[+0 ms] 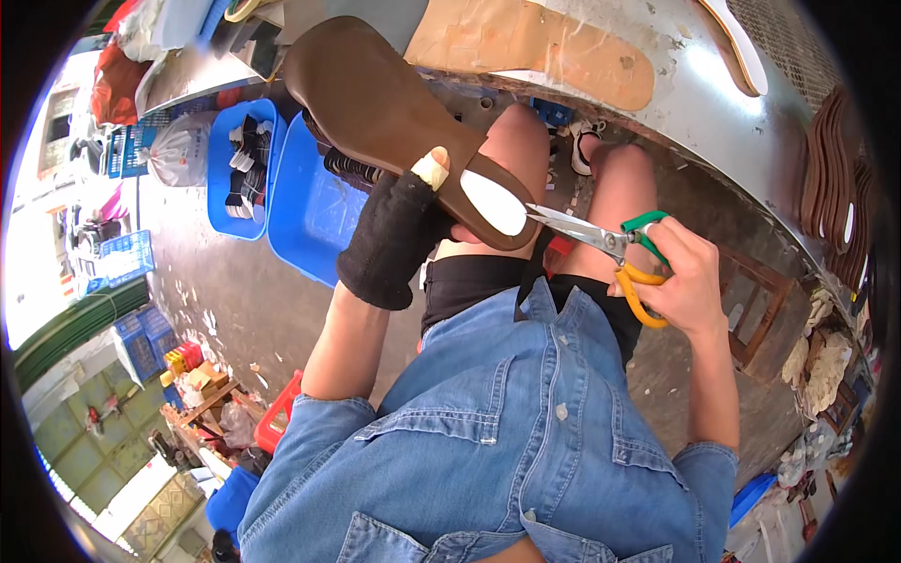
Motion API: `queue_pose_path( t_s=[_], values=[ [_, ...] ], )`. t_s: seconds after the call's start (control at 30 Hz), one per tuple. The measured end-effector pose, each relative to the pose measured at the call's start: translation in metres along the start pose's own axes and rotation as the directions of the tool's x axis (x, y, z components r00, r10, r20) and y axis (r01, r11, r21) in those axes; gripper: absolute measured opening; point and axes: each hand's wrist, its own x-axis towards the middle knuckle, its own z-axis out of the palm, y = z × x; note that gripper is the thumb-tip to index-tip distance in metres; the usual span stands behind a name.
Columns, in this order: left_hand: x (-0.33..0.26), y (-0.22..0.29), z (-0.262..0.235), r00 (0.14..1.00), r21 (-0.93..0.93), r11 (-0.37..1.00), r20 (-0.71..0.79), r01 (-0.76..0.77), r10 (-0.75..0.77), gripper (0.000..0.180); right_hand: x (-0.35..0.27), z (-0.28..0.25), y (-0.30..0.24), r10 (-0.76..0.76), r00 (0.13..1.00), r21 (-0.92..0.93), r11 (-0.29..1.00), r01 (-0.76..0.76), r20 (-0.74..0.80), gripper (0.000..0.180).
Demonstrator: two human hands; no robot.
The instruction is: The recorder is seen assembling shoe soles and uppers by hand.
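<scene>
A brown shoe insole (375,94) with a white oval patch (495,203) at its narrower end is held up over my lap. My left hand (399,230), in a black fingerless glove, grips it with the thumb on top and the other fingers mostly hidden beneath. The thumb has a pale wrapping around it. In my right hand (690,277) is a pair of scissors (610,242) with one green and one yellow handle loop. Its blades stand slightly apart, and their tips are at the insole's edge, right beside the white patch.
A metal-topped worktable (694,113) runs across the front, with tan sheet material (535,42) on it. Stacked brown insoles (826,178) lie at the right. Blue bins (310,239) stand on the floor at left, and a wooden stool (765,310) is at right.
</scene>
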Motion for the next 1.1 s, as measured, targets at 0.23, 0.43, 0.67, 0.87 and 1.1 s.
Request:
queue_pose_path(
  t_s=[0.23, 0.43, 0.67, 0.87, 1.1],
  values=[
    [-0.009, -0.007, -0.009, 0.994, -0.020, 0.995, -0.038, 0.099, -0.099, 0.053, -0.012, 0.021, -0.003, 0.022, 0.990, 0.196, 0.979, -0.049, 0.140, 0.042],
    [-0.022, -0.011, -0.003, 0.997, 0.188, 0.982, -0.069, -0.021, 0.035, 0.057, -0.021, 0.039, -0.005, 0.199, 0.971, 0.288, 0.930, -0.229, 0.128, 0.044],
    [-0.022, -0.022, 0.001, 0.932, 0.255, 0.900, 0.007, -0.353, 0.364, 0.067, -0.026, 0.034, -0.026, 0.168, 0.985, 0.244, 0.955, -0.171, 0.035, 0.045],
    [-0.021, -0.032, 0.003, 0.852, 0.415, 0.775, 0.001, -0.477, 0.524, 0.070, -0.025, 0.036, -0.029, 0.179, 0.984, 0.187, 0.966, -0.181, 0.026, 0.045],
    [-0.021, -0.040, 0.005, 0.828, 0.473, 0.744, -0.052, -0.472, 0.558, 0.071, -0.031, 0.038, -0.030, 0.191, 0.981, 0.046, 0.980, -0.192, 0.023, 0.047]
  ],
)
